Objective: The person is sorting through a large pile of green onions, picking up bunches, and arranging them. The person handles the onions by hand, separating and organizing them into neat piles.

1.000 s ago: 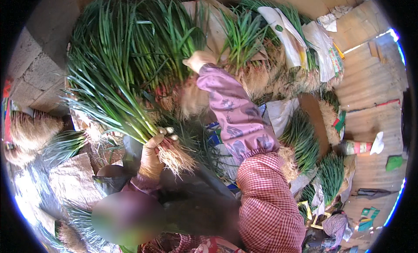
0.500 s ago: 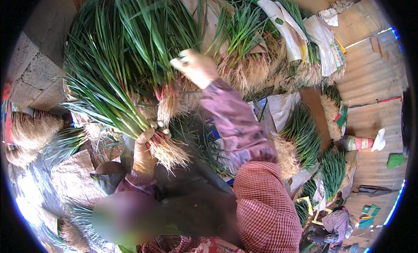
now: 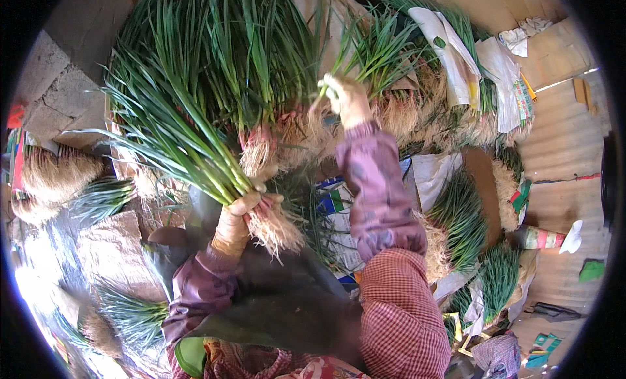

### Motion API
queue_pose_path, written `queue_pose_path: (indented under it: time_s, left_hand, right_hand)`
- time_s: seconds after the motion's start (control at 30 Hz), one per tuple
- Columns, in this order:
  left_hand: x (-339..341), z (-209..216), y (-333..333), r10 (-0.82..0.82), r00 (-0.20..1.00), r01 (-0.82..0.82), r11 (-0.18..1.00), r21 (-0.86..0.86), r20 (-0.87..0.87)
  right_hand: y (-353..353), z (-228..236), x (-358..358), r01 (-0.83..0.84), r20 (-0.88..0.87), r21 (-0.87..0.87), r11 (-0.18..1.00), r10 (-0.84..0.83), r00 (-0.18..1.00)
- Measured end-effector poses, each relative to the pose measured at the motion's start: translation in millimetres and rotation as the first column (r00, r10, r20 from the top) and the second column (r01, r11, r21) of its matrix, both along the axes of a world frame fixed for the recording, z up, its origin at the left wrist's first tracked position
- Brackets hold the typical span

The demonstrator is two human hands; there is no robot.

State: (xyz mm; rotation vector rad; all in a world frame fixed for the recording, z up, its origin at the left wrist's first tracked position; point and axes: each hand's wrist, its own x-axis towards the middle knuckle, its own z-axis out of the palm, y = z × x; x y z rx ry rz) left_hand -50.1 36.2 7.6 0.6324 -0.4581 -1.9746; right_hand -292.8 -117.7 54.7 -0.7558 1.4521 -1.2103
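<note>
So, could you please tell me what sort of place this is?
Probably a produce shed, judging by the piled green onions, the corrugated sheeting and the block wall.

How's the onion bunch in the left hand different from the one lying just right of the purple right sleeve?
The held bunch is up in the left hand; no hand touches the lying bundle. The held bunch's roots point to the picture's lower right; the lying bundle's roots sit at its lower left. Both are green with pale roots.
</note>
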Motion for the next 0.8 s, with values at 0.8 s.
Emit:
queue_pose_path:
  time_s: [0.8]
  left_hand:
    - [-3,-1,10,-0.146,0.946,0.155,0.988,0.008,-0.288]
  right_hand:
    - [155,-173,-18,-0.869,-0.796,0.459,0.183,0.520,-0.311]
